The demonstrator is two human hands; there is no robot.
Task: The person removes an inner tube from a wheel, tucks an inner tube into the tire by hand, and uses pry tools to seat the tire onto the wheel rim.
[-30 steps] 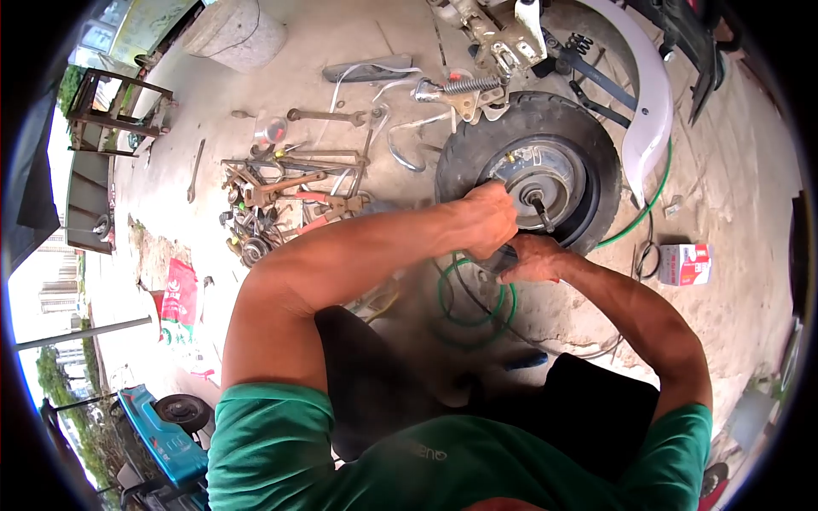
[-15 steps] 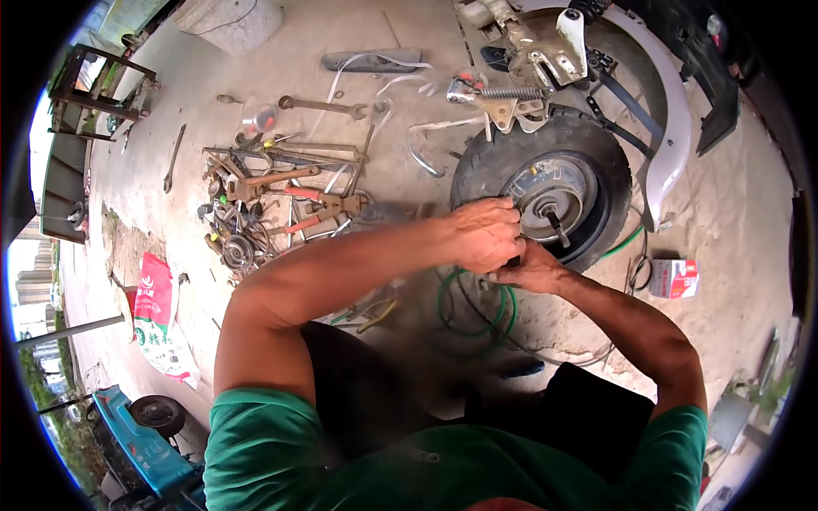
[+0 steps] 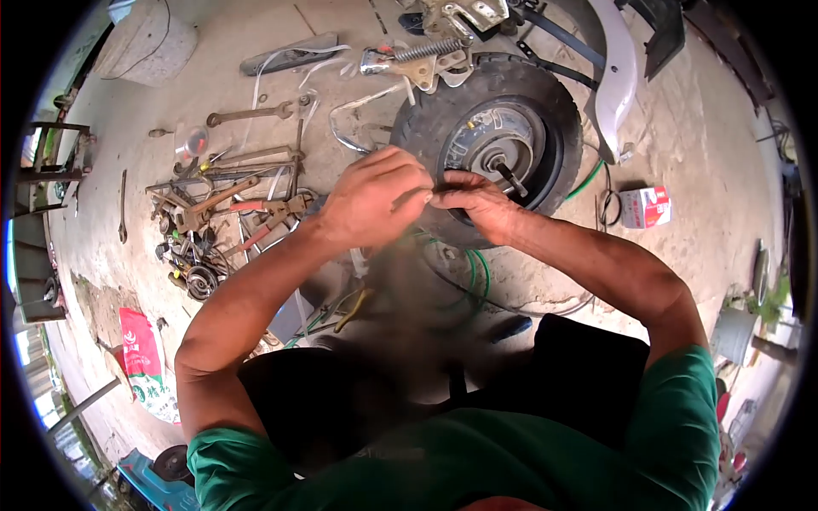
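In front of me lies a wheel with a black tire [image 3: 417, 123], its metal hub [image 3: 494, 140] and axle facing up. My left hand [image 3: 379, 200] is closed in a pinch beside the tire's lower left edge. My right hand [image 3: 481, 203] reaches over the tire's lower part, thumb and fingers pressed together, its fingertips meeting those of my left hand. Whatever they pinch is too small or hidden to make out. A green hose [image 3: 487, 285] is on the floor below the wheel.
A pile of tools, with an adjustable wrench [image 3: 200, 213], covers the floor at left. A long wrench [image 3: 251, 113] lies above it. Suspension parts with a coil spring [image 3: 426, 51] touch the wheel's top. A small red-and-white box [image 3: 646, 207] stands at right, a bucket [image 3: 149, 47] upper left.
The view has shifted, so the wheel and tools appear further left and higher. Both hands have moved left from the hub, fingertips still together.
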